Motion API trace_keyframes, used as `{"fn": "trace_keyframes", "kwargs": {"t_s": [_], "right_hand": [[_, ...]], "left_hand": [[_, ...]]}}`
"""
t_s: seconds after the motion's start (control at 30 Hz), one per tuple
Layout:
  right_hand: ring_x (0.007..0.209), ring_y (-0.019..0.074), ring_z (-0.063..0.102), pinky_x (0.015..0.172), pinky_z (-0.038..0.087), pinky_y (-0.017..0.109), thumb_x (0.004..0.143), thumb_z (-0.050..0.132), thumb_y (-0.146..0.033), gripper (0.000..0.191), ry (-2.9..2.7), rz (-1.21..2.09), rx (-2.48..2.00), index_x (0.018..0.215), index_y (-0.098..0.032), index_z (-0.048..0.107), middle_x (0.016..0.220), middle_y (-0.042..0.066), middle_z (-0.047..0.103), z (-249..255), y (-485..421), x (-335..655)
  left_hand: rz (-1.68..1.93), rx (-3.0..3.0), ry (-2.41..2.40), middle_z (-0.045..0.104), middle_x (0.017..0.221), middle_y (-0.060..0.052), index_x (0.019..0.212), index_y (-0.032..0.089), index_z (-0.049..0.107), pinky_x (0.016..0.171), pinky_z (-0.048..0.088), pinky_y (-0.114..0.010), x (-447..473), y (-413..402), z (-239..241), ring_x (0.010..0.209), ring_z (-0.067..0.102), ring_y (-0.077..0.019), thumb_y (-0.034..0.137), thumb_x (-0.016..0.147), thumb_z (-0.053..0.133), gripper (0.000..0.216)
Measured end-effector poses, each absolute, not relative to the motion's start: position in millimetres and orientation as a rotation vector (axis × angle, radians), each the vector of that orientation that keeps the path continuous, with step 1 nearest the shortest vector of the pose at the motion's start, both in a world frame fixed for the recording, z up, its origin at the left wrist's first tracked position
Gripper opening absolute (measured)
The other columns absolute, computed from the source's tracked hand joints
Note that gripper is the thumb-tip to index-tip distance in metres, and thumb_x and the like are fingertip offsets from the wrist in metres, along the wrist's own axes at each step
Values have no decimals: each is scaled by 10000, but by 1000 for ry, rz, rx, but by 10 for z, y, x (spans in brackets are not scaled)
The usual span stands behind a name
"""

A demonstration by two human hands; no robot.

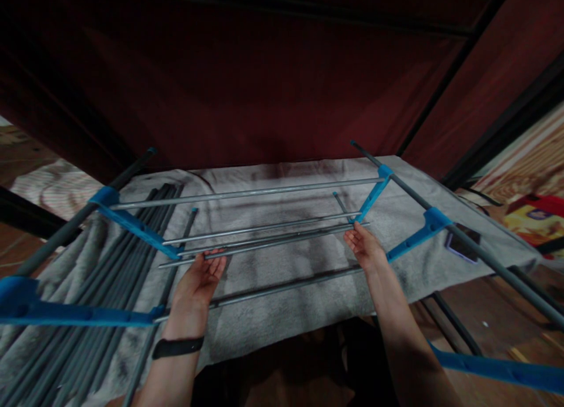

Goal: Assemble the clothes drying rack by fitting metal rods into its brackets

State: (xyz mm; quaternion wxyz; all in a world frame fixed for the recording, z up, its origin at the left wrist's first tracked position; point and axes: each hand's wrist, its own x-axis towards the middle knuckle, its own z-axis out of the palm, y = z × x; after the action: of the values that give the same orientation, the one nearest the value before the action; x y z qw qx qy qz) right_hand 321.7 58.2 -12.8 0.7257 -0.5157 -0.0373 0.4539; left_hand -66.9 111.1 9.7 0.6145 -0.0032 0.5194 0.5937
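My left hand point(205, 275), with a black band on the wrist, has its fingers curled under a thin grey metal rod point(273, 240) close to the rod's left end. My right hand point(365, 246) pinches the same rod near its right end, beside a blue plastic bracket point(372, 197). The rod lies level, low between this bracket and a matching left bracket point(136, 226). Other rods point(264, 191) span the pair behind it. Nearer to me, a lower left bracket point(83, 313) and a lower right bracket point(412, 238) carry another crossbar point(282, 285), partly hidden by my hands.
Several loose grey tubes point(110, 278) are piled at the left on a grey cloth point(299, 313). A phone point(462, 244) lies by the right frame tube point(497, 272). Dark red panels point(273, 90) stand behind. A red and yellow packet point(535, 219) is at far right.
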Motion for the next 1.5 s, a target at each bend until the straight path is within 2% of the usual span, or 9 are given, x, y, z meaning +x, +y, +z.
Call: {"fn": "trace_keyframes", "kwargs": {"t_s": [0.33,0.53,0.7,0.87,1.17,1.33,1.5], "right_hand": [[544,92,645,621,613,203,878,693,-183,194,-53,1012,-1127,713,-191,592,596,-16,665,-148,593,3236],[571,92,663,665,612,202,882,650,-134,138,-81,1030,-1128,754,-183,634,702,7,725,-133,588,3226],[580,89,666,660,611,196,935,529,-106,215,-68,1060,-1134,776,-181,652,708,11,725,-92,588,3217],[575,89,665,635,609,187,897,613,-109,155,-98,1053,-1137,772,-197,635,720,0,727,-103,587,3218],[534,81,646,603,595,175,925,602,-143,178,-17,1028,-1163,756,-195,615,632,-21,679,-150,583,3272],[532,87,631,597,599,189,920,610,-166,153,9,1020,-1180,774,-213,613,621,-32,669,-167,589,3306],[529,79,617,606,592,191,936,569,-160,176,19,1022,-1192,776,-206,625,632,-26,670,-149,585,3325]], "left_hand": [[1379,6,1202,670,742,-22,754,156,588,663,599,-272,-662,1104,101,689,677,-125,187,1015,435,303],[1373,-8,1216,654,748,-30,773,165,592,656,596,-267,-663,1109,100,702,663,-130,218,1003,470,266],[1371,-8,1219,628,718,-22,786,171,582,630,580,-255,-657,1102,116,668,639,-127,223,1003,470,250],[1381,17,1243,604,688,-6,770,173,563,607,558,-232,-665,1107,102,635,620,-114,208,1006,457,261],[1405,21,1247,662,775,-48,741,174,568,700,576,-288,-729,1126,68,760,689,-154,281,1039,349,385],[1466,-35,1251,684,846,-58,741,183,550,798,583,-334,-781,1145,90,811,692,-159,226,1021,333,357],[1540,-59,1231,693,874,-56,785,197,567,810,590,-317,-840,1156,90,817,700,-148,199,1024,288,368]]}}
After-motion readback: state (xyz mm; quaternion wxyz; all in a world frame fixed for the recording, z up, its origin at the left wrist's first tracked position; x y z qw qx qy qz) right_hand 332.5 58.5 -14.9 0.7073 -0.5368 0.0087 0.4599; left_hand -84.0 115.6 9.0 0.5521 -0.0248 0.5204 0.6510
